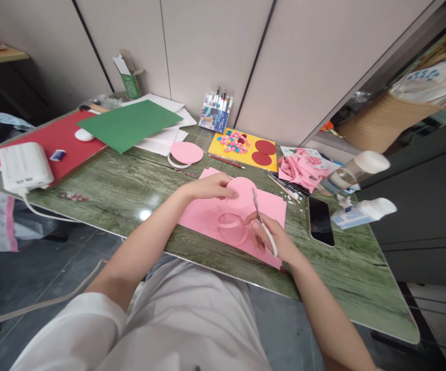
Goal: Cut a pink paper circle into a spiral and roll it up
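My left hand [217, 186] grips the left edge of a round pink paper piece [241, 192], holding it over a larger pink sheet [201, 211]. My right hand [271, 234] is closed around the white handles of a pair of scissors [259, 211]. The blades point away from me and meet the right edge of the round piece. Below the round piece, a ring-shaped pink strip [231, 229] lies on the sheet, left of my right hand.
Beyond the sheet sit a pink disc [186, 152], a yellow card [255, 162] with pompoms, and a heap of pink scraps [303, 169]. At right are a phone [320, 220] and two bottles. A green sheet [130, 124] and power bank [25, 166] lie left.
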A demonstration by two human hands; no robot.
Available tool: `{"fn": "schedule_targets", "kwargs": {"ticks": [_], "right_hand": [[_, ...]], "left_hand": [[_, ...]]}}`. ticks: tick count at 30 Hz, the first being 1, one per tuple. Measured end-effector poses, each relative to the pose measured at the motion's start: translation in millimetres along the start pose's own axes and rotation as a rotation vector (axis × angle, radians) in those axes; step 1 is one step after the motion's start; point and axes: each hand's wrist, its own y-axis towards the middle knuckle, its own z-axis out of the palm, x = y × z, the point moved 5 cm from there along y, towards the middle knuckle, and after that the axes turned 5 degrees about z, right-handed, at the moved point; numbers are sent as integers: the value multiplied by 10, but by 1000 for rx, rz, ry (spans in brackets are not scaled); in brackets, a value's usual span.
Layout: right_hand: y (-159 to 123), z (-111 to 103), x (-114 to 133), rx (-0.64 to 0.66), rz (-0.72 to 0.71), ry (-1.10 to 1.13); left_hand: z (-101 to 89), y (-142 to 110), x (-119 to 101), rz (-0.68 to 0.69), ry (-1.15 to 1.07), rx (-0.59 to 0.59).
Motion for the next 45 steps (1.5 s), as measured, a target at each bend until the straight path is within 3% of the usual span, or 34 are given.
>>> {"fn": "schedule_targets", "kwargs": {"ticks": [14,25,36,45], "right_hand": [[6,-23,-1,-19,5,7],[1,-28,-21,-9,-15,1],[1,-24,-11,-20,-15,6],[3,-24,5,-14,-3,-1]], "left_hand": [[-51,22,1,43,6,-149],[34,14,-28,90,114,26],[2,18,-47,33,103,-49],[-41,27,-37,67,31,-116]]}}
